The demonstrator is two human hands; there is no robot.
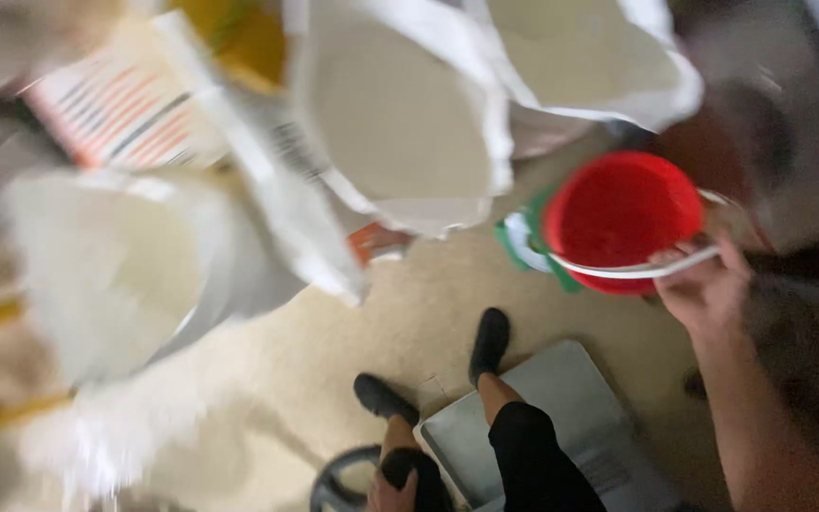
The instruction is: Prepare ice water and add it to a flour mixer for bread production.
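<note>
One red bucket [623, 218] far right, hanging by white wire handle [637, 270]; right hand [703, 289] curls fingers shut round handle, so bucket rides level, mouth up

Left hand [392, 491] near bottom edge, resting by knee, finger state unclear

Several open white sacks [400, 114] of pale grain stand left and far, tops folded back for access

Grey platform scale [561, 417] near feet

Red bucket [621, 216], white handle [637, 271]; white sacks [400, 114]; black shoes [490, 341].

- A red plastic bucket [621, 221] hung tilted, its open mouth facing up, above the beige floor.
- Its thin white wire handle [642, 270] curved beneath the rim.
</note>
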